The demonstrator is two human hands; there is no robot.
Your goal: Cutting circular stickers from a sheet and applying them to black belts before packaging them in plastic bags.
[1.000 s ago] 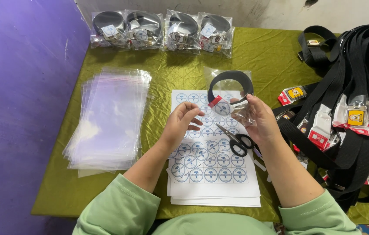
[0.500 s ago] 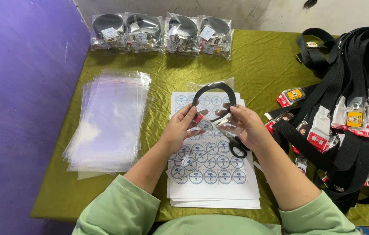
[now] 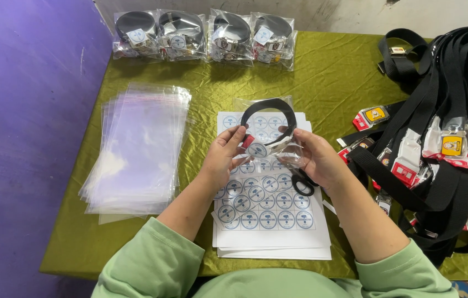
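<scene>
1. Since the earlier frame both hands drew together, the coiled black webbing belt in its clear plastic bag [image 3: 267, 128] now held between them.
2. Left hand [image 3: 224, 156] fingers pinch the bag's left edge; right hand [image 3: 312, 158] fingers grip its right.
3. Bag hangs above the white sheet of round blue stickers [image 3: 264, 198]; black-handled scissors [image 3: 302, 183] lie on the sheet.
4. Stack of clear plastic bags [image 3: 140, 149] lies left of the sheet on the green-clothed counter [image 3: 333, 83].

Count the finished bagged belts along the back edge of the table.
4 bagged belts in a row on the green cloth: far left, second, third, far right. None look hidden.
</scene>
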